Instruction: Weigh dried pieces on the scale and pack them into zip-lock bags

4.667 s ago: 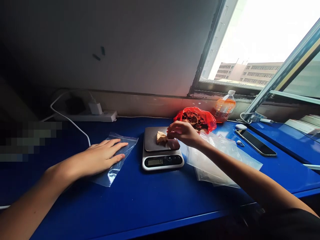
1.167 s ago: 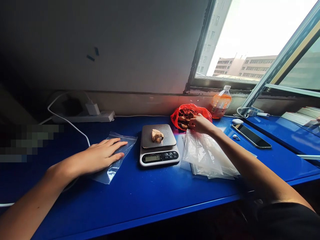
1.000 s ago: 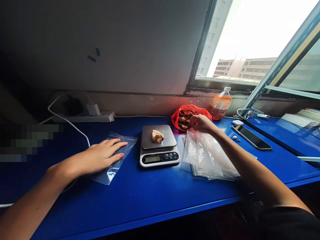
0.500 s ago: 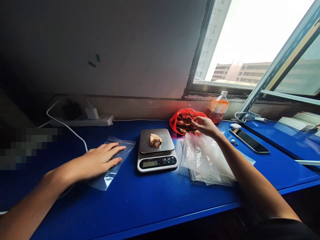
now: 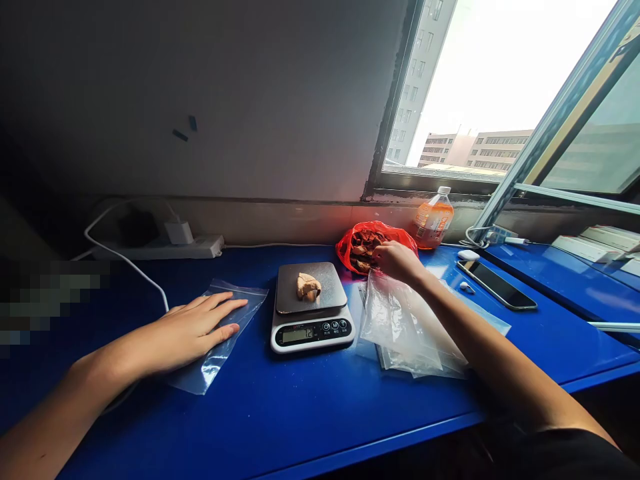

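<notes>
My left hand [image 5: 200,331] lies flat with fingers spread on a clear zip bag [image 5: 246,301] left of the scale. On the steel plate of the digital kitchen scale [image 5: 285,301] rests one curled, pale brown dried piece [image 5: 307,287], which looks like dried mushroom or peel. The small display shows digits like 72. My right hand [image 5: 397,259] reaches into the red plastic bag [image 5: 406,238], its fingers curled among the dark brown dried pieces [image 5: 367,244]. Its fingertips are hidden, so what they pinch does not show.
A stack of clear zip bags [image 5: 400,327] lies under my right forearm. Behind stand an orange drink bottle [image 5: 434,220] and a power strip [image 5: 205,246] with a white cable. A phone [image 5: 497,285], an earbud [image 5: 466,287] and its case [image 5: 469,255] lie at the right on the blue table [image 5: 280,413].
My right hand has gone a little lower into the red bag and its fingers have curled in. The left hand stays flat on the zip bag. The view has shifted slightly.
</notes>
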`<state>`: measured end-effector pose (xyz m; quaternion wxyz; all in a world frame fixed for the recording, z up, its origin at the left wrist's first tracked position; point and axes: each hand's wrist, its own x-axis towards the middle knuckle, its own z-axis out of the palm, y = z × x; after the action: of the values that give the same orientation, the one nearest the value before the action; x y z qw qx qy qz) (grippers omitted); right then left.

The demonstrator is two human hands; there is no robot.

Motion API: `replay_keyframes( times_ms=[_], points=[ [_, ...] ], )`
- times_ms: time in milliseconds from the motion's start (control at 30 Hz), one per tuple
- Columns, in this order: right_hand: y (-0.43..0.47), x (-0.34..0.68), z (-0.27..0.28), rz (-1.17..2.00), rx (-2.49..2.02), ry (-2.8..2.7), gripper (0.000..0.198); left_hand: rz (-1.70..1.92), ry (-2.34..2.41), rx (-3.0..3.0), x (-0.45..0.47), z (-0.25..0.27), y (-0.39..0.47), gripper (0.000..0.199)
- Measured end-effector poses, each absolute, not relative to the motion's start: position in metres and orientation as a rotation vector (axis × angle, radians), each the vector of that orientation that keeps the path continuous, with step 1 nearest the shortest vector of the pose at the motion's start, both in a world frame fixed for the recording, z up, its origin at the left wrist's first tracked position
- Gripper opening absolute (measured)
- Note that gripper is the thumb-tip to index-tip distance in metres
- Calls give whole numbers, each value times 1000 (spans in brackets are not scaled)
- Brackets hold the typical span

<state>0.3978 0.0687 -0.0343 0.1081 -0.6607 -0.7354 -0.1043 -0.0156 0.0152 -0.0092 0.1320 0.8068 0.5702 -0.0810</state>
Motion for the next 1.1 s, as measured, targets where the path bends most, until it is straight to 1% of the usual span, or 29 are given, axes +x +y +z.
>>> replay_keyframes(
  times_ms=[100, 267, 400, 533, 733, 1033, 1100],
  points=[
    [75, 385, -37, -289, -2013, -2244, 17, -236, 1664, 2331, -17, -10, 14, 69],
    [84, 383, -41, -299, -2107, -2210, 28, -240, 1677, 2335, -18, -12, 15, 66],
    [87, 386, -44, -275, -2130, -2183, 25, -199, 1678, 2350, -18, -14, 17, 66],
    [90, 390, -46, -233, -2071, -2183, 26, -224, 1684, 2351, -18, -14, 18, 67],
    [86, 393, -48, -107, -1940, -2194, 16, -254, 1667, 2356, -19, -12, 17, 69],
    [86, 396, -55, 10, -1765, -2011, 21, -218, 1668, 2340, -24, -16, 19, 68],
    [86, 400, -52, 32, -1702, -1962, 25, -179, 1679, 2337, -27, -20, 21, 67]
  ],
)
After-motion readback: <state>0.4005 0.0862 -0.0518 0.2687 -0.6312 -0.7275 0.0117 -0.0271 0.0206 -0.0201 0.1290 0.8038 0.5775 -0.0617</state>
